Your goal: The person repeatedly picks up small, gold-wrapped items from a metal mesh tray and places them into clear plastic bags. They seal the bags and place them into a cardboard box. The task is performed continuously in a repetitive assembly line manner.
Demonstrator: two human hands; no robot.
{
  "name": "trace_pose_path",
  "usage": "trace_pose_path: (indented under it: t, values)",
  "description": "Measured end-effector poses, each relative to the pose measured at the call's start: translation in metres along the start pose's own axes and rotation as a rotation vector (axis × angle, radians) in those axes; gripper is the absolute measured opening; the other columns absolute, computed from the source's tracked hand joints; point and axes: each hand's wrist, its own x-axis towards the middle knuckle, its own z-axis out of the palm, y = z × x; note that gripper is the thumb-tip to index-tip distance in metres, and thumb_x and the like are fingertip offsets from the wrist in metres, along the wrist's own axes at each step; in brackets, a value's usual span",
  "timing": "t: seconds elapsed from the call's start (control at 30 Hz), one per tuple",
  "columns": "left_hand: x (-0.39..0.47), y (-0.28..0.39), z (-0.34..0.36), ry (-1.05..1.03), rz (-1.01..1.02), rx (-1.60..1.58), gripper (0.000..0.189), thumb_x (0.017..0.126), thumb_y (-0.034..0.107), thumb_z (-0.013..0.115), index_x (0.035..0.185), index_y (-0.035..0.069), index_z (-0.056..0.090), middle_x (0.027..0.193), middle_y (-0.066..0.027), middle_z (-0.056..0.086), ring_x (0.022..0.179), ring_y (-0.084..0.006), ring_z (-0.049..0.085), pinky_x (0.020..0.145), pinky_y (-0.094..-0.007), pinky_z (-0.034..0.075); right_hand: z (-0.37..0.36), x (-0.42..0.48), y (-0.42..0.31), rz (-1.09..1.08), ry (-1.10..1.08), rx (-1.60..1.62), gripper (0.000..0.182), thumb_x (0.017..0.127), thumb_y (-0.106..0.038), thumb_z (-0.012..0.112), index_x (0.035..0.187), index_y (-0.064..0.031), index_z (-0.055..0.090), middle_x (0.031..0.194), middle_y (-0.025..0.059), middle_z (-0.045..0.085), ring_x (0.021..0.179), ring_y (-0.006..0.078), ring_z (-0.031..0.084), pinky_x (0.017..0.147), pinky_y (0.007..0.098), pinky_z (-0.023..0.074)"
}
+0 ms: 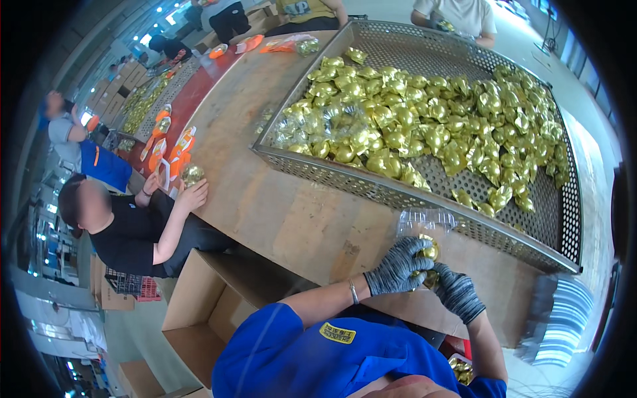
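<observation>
My left hand (402,266), in a grey knit glove, is closed around gold foil-wrapped balls (428,248) at the table's near edge. My right hand (457,291), gloved alike, touches the lower of these balls with its fingertips; whether it grips one is partly hidden. Just beyond my hands, an open clear plastic container (426,219) stands against the wall of a perforated metal tray (348,181). Many gold-wrapped balls (438,109) lie heaped in the tray, with clear plastic containers (318,124) among them at its left.
A stack of clear plastic containers (560,318) lies at the table's right end. An open cardboard box (199,318) stands at lower left. A co-worker (129,224) sits at left, holding a filled container near orange-and-white packaging (181,149). Another person (458,20) is beyond the tray.
</observation>
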Motion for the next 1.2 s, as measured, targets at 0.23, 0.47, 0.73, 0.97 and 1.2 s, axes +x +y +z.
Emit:
trace_pose_path:
  t: [0.23,0.47,0.73,0.97,1.2]
  values:
    - [-0.004,-0.009,-0.016,0.045,-0.009,0.029,0.021,0.069,0.015,0.069,0.089,0.011,0.064,0.117,-0.0139,0.053,0.108,-0.0339,0.051,0.094,-0.0463,0.04,0.019,0.024,-0.018,-0.065,0.17,-0.012,0.039,0.076,-0.027,0.069,0.107,-0.0107,0.052,0.073,0.012,0.064,0.062,0.0324,0.063,0.055,0.0412,0.0504]
    - [-0.006,-0.012,-0.03,-0.063,-0.02,0.023,0.033,0.07,0.018,0.071,0.101,0.011,0.062,0.125,-0.0164,0.048,0.114,-0.0358,0.046,0.1,-0.0479,0.035,0.028,0.033,-0.024,-0.008,0.217,0.019,0.044,0.074,-0.03,0.072,0.107,-0.0099,0.052,0.067,0.0106,0.063,0.058,0.0328,0.063,0.053,0.0411,0.0507]
    - [-0.011,-0.015,-0.05,-0.106,-0.062,0.022,0.04,0.065,0.033,0.079,0.098,0.015,0.065,0.126,-0.0138,0.048,0.114,-0.0342,0.046,0.098,-0.0458,0.036,0.048,0.042,-0.03,0.017,0.142,0.205,0.042,0.078,-0.025,0.069,0.11,-0.0064,0.051,0.074,0.013,0.063,0.066,0.0307,0.064,0.056,0.039,0.0496]
    - [-0.02,-0.022,-0.058,-0.091,-0.046,0.008,0.029,0.065,0.031,0.079,0.088,0.017,0.067,0.12,-0.011,0.051,0.112,-0.0321,0.048,0.095,-0.0427,0.039,0.035,0.065,0.003,0.047,0.334,0.838,0.045,0.075,-0.017,0.075,0.113,-0.0065,0.054,0.082,0.0094,0.061,0.072,0.0197,0.06,0.063,0.0318,0.0494]
    - [-0.02,-0.018,-0.059,-0.151,-0.103,0.019,0.027,0.068,0.032,0.077,0.088,0.017,0.066,0.119,-0.0113,0.051,0.113,-0.0319,0.047,0.097,-0.0437,0.037,0.009,0.109,-0.034,-0.116,0.685,0.343,0.054,0.071,-0.019,0.078,0.116,-0.0027,0.054,0.102,0.0147,0.064,0.09,0.0305,0.063,0.079,0.0366,0.0507]
